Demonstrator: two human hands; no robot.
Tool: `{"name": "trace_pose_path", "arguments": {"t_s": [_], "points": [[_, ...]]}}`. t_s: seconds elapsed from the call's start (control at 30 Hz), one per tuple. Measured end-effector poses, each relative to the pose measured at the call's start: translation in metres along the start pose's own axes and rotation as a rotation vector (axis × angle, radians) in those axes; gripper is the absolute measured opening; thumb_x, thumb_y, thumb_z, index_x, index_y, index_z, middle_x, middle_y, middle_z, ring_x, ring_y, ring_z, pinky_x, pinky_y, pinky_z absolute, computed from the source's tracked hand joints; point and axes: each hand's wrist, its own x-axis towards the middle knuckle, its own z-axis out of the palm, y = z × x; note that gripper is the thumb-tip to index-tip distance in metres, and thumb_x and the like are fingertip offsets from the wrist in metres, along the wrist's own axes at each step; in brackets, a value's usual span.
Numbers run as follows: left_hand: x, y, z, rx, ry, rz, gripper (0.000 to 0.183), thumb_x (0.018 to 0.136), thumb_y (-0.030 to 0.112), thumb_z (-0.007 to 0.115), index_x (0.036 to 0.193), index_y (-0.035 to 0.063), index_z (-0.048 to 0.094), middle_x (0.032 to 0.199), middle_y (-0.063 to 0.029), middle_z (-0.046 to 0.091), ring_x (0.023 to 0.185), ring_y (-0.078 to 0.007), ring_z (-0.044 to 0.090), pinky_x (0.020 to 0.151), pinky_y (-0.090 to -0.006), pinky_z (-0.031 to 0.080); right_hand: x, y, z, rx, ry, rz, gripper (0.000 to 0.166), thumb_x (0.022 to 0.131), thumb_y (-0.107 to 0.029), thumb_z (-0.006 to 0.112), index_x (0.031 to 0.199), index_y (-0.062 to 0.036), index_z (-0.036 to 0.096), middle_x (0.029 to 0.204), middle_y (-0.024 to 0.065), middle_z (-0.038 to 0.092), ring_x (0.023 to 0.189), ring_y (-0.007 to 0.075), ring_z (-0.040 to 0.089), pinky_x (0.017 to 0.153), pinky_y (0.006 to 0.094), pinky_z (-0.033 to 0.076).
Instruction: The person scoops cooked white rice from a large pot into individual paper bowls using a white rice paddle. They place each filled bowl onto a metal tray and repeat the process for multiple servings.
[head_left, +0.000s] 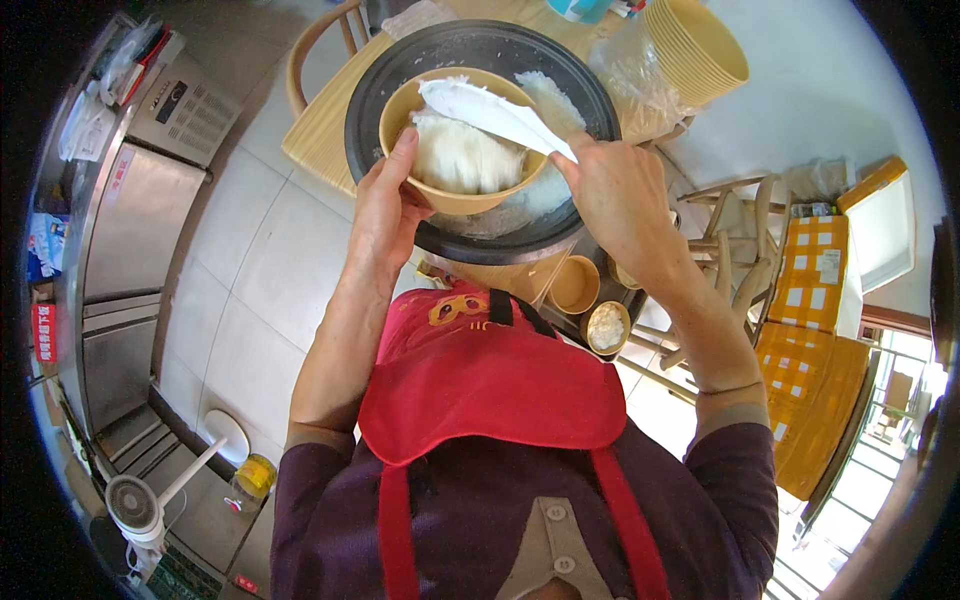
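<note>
My left hand (390, 195) grips a brown paper bowl (461, 201) by its near left side, thumb over the rim. White cooked rice (465, 157) fills part of the bowl, blurred at its lower edge. In my right hand (619, 191) is the handle of a white rice paddle (495, 111), its blade lying across the top of the bowl with rice stuck to it. Beneath the bowl is a wide black round pot (480, 37). More rice (555, 97) clings inside the pot, mostly on the right; the bowl hides part of it.
The pot stands on a wooden table (322, 142). Stacked paper bowls (697, 52) in plastic are at the upper right. Near my right forearm sit an unfilled bowl (574, 283) and a rice-filled bowl (606, 328). Wooden chairs (731, 232) and taped boxes (810, 277) stand right, a steel refrigerator (139, 225) left.
</note>
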Motion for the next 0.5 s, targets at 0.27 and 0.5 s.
{"name": "trace_pose_path", "arguments": {"t_s": [0.27, 0.5], "points": [[-0.019, -0.005, -0.007, -0.016, -0.031, 0.051, 0.059, 0.084, 0.04, 0.052, 0.123, -0.0027, 0.037, 0.114, -0.0161, 0.051, 0.103, -0.0237, 0.053, 0.083, -0.0365, 0.047, -0.016, 0.002, -0.01, 0.133, -0.117, -0.132, 0.029, 0.087, -0.021, 0.044, 0.073, -0.0003, 0.058, 0.065, 0.0195, 0.058, 0.062, 0.0358, 0.058, 0.059, 0.0434, 0.047], [-0.028, -0.004, -0.012, -0.146, 0.041, 0.035, 0.057, 0.083, 0.036, 0.055, 0.122, -0.0014, 0.039, 0.115, -0.0149, 0.051, 0.104, -0.0217, 0.053, 0.086, -0.0341, 0.045, -0.004, 0.009, -0.01, 0.144, -0.138, -0.108, 0.029, 0.089, -0.022, 0.041, 0.081, 0.0001, 0.058, 0.062, 0.0187, 0.056, 0.063, 0.0356, 0.058, 0.058, 0.042, 0.047]]}}
